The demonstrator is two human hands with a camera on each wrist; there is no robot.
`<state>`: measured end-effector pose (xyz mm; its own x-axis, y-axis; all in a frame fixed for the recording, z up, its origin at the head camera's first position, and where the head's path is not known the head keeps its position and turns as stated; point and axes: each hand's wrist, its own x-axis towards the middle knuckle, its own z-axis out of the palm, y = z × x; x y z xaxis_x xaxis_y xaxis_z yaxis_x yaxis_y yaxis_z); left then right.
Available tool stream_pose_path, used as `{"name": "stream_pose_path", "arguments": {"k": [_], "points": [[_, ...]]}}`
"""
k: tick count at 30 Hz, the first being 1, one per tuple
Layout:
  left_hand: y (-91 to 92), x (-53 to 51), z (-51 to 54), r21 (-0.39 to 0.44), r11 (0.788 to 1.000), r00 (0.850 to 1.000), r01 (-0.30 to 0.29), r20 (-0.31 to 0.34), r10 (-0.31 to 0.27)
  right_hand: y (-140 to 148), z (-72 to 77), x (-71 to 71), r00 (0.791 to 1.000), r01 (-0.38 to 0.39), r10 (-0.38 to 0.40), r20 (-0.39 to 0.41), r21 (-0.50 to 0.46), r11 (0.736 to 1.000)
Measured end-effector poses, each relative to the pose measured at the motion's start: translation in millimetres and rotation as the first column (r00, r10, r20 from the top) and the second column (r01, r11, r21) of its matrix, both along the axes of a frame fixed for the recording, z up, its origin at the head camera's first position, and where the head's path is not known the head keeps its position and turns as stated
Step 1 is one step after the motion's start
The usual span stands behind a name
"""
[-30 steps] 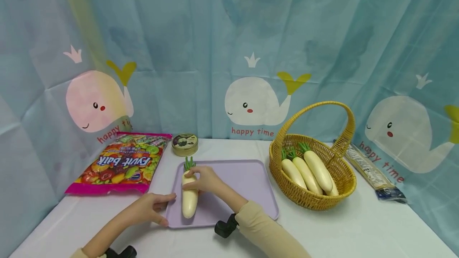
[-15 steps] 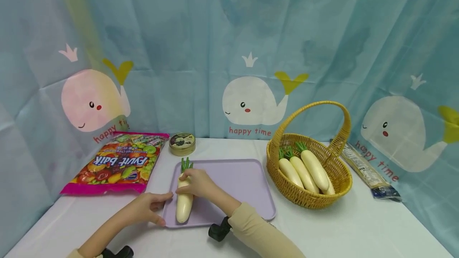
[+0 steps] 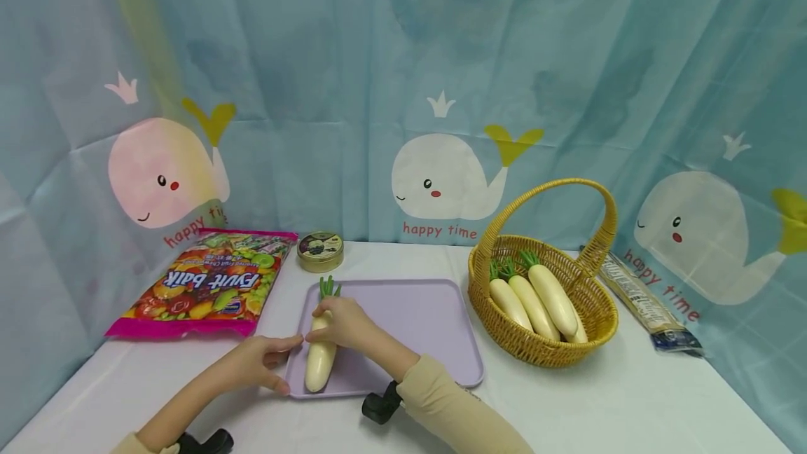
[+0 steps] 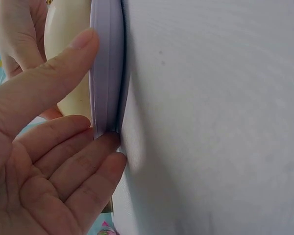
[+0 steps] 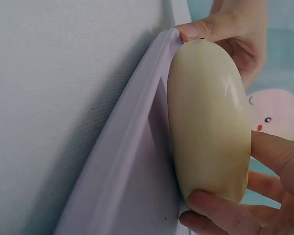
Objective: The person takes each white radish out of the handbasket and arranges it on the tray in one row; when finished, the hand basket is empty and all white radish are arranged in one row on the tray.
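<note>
A white radish (image 3: 320,368) with a green leafy top lies along the left side of the lilac tray (image 3: 419,321). My right hand (image 3: 343,324) grips it near the leafy end, thumb on one side and fingers on the other. In the right wrist view the radish (image 5: 208,117) shows its smooth pale body over the tray rim. At the tray's near left corner is my left hand (image 3: 255,361). The left wrist view shows its thumb and fairly straight fingertips touching the tray edge (image 4: 108,68).
A wicker basket (image 3: 536,350) with several white radishes (image 3: 555,300) stands right of the tray. Left of it lies a bag of fruit candy (image 3: 208,286). A round tin (image 3: 320,252) sits behind, and a long packet (image 3: 649,303) lies far right.
My right hand has shifted the radish slightly left and nearer on the tray, tilting its lower end leftward. My left hand stays at the tray corner.
</note>
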<state>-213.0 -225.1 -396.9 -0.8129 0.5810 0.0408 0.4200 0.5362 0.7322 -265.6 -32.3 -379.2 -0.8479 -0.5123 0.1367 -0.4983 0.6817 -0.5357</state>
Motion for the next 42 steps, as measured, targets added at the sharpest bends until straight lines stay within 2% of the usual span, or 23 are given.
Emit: {"name": "stream_pose_path", "arguments": {"k": [6, 16, 23, 33, 42], "points": [[0.3, 1.2, -1.3, 0.012, 1.000, 0.999, -0.002, 0.032, 0.001, 0.2, 0.7, 1.6, 1.000, -0.013, 0.015, -0.022, 0.049, 0.999], [-0.4, 1.2, 1.7, -0.011, 1.000, 1.000, -0.003, 0.008, 0.003, -1.4, 5.1, -1.7, 1.000, 0.005, -0.007, 0.018, 0.090, 0.996], [-0.1, 0.8, 2.6, -0.003, 1.000, 0.999, -0.003, 0.032, 0.004, 0.1, 6.5, -0.4, 1.000, -0.001, 0.000, 0.012, 0.082, 0.997], [-2.9, 0.0, -1.3, 0.006, 1.000, 0.999, -0.003, 0.051, 0.002, -4.5, 2.8, -1.7, 0.998, 0.029, -0.032, 0.062, 0.057, 0.998], [-2.0, -0.2, -0.7, 0.008, 1.000, 0.999, 0.005, 0.033, -0.005, -3.4, 3.7, -1.8, 0.995, 0.044, -0.049, 0.084, 0.062, 0.997]]}}
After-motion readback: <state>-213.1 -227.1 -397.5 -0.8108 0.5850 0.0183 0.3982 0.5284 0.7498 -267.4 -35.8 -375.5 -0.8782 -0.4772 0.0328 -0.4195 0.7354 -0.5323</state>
